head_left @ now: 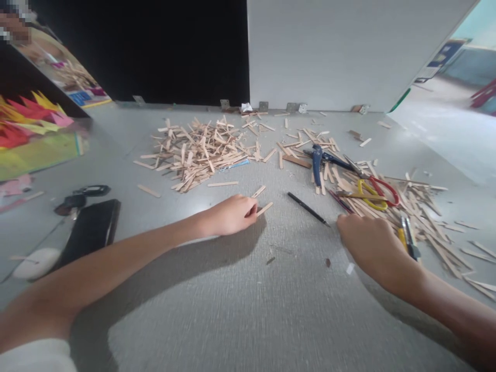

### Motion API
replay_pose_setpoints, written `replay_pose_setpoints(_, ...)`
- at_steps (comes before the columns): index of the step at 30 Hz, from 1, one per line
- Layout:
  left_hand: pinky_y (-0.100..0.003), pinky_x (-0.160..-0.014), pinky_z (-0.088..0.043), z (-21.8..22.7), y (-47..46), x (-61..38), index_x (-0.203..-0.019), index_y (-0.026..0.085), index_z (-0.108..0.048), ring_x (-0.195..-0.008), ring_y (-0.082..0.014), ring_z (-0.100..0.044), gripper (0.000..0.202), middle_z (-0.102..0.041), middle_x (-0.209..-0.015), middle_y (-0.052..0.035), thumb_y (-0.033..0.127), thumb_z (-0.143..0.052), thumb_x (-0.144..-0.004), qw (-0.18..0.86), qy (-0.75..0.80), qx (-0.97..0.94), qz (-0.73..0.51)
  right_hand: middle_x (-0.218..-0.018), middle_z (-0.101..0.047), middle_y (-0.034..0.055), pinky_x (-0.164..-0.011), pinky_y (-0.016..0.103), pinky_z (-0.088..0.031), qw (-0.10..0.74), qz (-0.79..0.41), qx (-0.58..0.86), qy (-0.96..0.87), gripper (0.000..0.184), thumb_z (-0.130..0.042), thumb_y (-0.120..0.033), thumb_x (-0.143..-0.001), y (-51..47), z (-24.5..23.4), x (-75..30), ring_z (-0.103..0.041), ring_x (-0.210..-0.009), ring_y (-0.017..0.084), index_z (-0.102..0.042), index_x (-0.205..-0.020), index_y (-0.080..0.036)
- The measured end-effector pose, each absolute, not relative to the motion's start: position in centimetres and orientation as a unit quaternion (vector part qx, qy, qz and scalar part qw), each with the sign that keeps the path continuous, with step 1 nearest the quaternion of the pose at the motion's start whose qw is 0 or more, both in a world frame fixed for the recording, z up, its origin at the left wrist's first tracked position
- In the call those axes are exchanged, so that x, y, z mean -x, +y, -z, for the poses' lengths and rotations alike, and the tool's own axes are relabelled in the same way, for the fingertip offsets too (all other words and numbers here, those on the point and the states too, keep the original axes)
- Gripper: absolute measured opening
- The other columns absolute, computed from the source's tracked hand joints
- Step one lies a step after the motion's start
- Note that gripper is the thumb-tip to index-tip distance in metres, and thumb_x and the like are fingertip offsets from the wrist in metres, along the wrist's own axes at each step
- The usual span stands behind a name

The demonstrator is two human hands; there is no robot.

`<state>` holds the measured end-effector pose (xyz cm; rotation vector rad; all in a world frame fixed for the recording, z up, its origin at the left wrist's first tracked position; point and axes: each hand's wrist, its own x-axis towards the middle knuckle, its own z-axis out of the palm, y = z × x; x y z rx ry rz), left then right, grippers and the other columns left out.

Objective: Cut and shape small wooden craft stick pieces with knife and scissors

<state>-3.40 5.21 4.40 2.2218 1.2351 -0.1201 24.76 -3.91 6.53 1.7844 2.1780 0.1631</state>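
My left hand (234,214) is closed with a short wooden craft stick (265,209) pinched between thumb and fingers, its end pointing right. Just beyond the knuckles another cut stick (258,191) lies on the table. A black pen (308,208) rests between my two hands. On the right, my right hand (370,243) is curled with its back towards me; the fingertips and anything in them are hidden. It sits at the near edge of a spread of wooden sticks (437,232), beside a yellow utility knife (403,235) and scissors with red and yellow handles (374,192).
A heap of short sticks (201,150) lies beyond my left hand. Blue-handled pliers (316,163) lie among sticks at the right. At left are a black phone-like object (93,227), keys (73,203) and a white mouse-like object (36,263). A board (329,51) stands across the back.
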Motion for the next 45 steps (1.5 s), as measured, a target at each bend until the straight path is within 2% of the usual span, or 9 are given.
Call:
replay_pose_setpoints(3, -0.028, -0.060, -0.036, -4.7, 5.6, 3.9, -0.090, 0.020, -0.058, -0.060, -0.0170, -0.058, 0.018, -0.066, -0.075, -0.0030, 0.028, -0.050, -0.104, 0.290, 0.445, -0.845, 0.065, -0.078, -0.079, 0.0173, -0.049, 0.028, -0.036, 0.220, -0.082, -0.617, 0.751, 0.035, -0.050, 0.009, -0.087, -3.5, -6.8, -24.9, -0.078, -0.069, 0.029, -0.077, -0.082, -0.013)
replay_pose_setpoints(5, -0.028, -0.060, -0.037, -4.9, 5.9, 4.3, -0.108, 0.019, -0.058, -0.064, -0.0184, -0.059, 0.015, -0.066, -0.078, -0.0018, 0.033, -0.054, -0.104, 0.285, 0.428, -0.856, 0.059, -0.076, -0.077, 0.0151, -0.049, 0.028, -0.033, 0.211, -0.097, -0.595, 0.770, 0.029, -0.054, 0.006, -0.088, -3.3, -6.9, -25.3, -0.076, -0.067, 0.027, -0.075, -0.082, -0.014)
replay_pose_setpoints(8, -0.029, -0.067, -0.041, -4.8, 6.2, 4.6, -0.132, 0.019, -0.051, -0.076, -0.0219, -0.065, 0.039, -0.070, -0.093, -0.0044, 0.042, -0.062, -0.102, 0.252, 0.424, -0.869, 0.030, -0.072, -0.072, 0.0092, -0.051, 0.029, -0.032, 0.133, -0.139, -0.533, 0.824, 0.027, -0.056, 0.007, -0.084, -3.7, -6.9, -25.3, -0.070, -0.063, 0.023, -0.069, -0.084, -0.016)
replay_pose_setpoints(12, -0.034, -0.092, -0.048, -3.9, 6.6, 4.5, -0.144, 0.021, -0.052, -0.115, -0.0288, -0.066, 0.048, -0.064, -0.134, -0.0127, 0.039, -0.062, -0.101, 0.208, 0.407, -0.889, -0.032, -0.082, -0.068, 0.0026, -0.051, 0.032, -0.034, 0.015, -0.077, -0.357, 0.931, 0.033, -0.055, 0.012, -0.081, -5.5, -6.3, -23.2, -0.060, -0.056, 0.016, -0.064, -0.093, -0.018)
replay_pose_setpoints(16, -0.032, -0.088, -0.048, -3.6, 6.9, 4.6, -0.138, 0.018, -0.061, -0.105, -0.0259, -0.068, 0.039, -0.065, -0.128, -0.0121, 0.037, -0.054, -0.105, 0.225, 0.405, -0.886, 0.003, -0.087, -0.067, 0.0038, -0.052, 0.034, -0.039, -0.035, -0.021, -0.257, 0.966, 0.023, -0.057, 0.006, -0.090, -7.5, -4.9, -20.9, -0.061, -0.065, 0.018, -0.065, -0.098, -0.015)
replay_pose_setpoints(21, -0.031, -0.082, -0.045, -4.0, 7.3, 4.8, -0.135, 0.021, -0.060, -0.100, -0.0265, -0.067, 0.049, -0.068, -0.113, -0.0088, 0.050, -0.071, -0.097, 0.250, 0.391, -0.885, 0.035, -0.086, -0.067, 0.0058, -0.058, 0.034, -0.047, -0.062, 0.014, -0.275, 0.959, 0.019, -0.057, 0.002, -0.099, -8.5, -4.0, -20.2, -0.060, -0.069, 0.019, -0.066, -0.094, -0.013)
replay_pose_setpoints(28, -0.029, -0.071, -0.041, -5.3, 8.9, 5.6, -0.118, 0.021, -0.059, -0.085, -0.0224, -0.065, 0.027, -0.071, -0.106, -0.0079, 0.036, -0.067, -0.097, 0.273, 0.415, -0.862, 0.101, -0.083, -0.066, 0.0064, -0.059, 0.034, -0.046, -0.132, 0.062, -0.228, 0.963, 0.029, -0.046, -0.003, -0.110, -10.1, -3.0, -19.2, -0.057, -0.069, 0.020, -0.068, -0.093, -0.011)
replay_pose_setpoints(32, -0.030, -0.070, -0.040, -6.2, 10.2, 6.5, -0.111, 0.021, -0.063, -0.080, -0.0218, -0.066, 0.016, -0.073, -0.097, -0.0074, 0.029, -0.062, -0.097, 0.271, 0.450, -0.838, 0.149, -0.083, -0.065, 0.0077, -0.060, 0.034, -0.047, -0.137, 0.023, -0.247, 0.959, 0.034, -0.039, -0.001, -0.110, -9.3, -2.2, -19.1, -0.057, -0.070, 0.021, -0.068, -0.095, -0.010)
replay_pose_setpoints(45, -0.029, -0.069, -0.043, -5.4, 13.5, 8.9, -0.110, 0.021, -0.062, -0.083, -0.0231, -0.068, 0.024, -0.075, -0.095, -0.0080, 0.038, -0.063, -0.094, 0.285, 0.453, -0.832, 0.145, -0.091, -0.067, 0.0093, -0.074, 0.029, -0.046, -0.087, 0.064, -0.420, 0.901, 0.027, -0.051, -0.004, -0.101, 5.0, -1.3, -20.7, -0.062, -0.078, 0.018, -0.075, -0.092, -0.013)
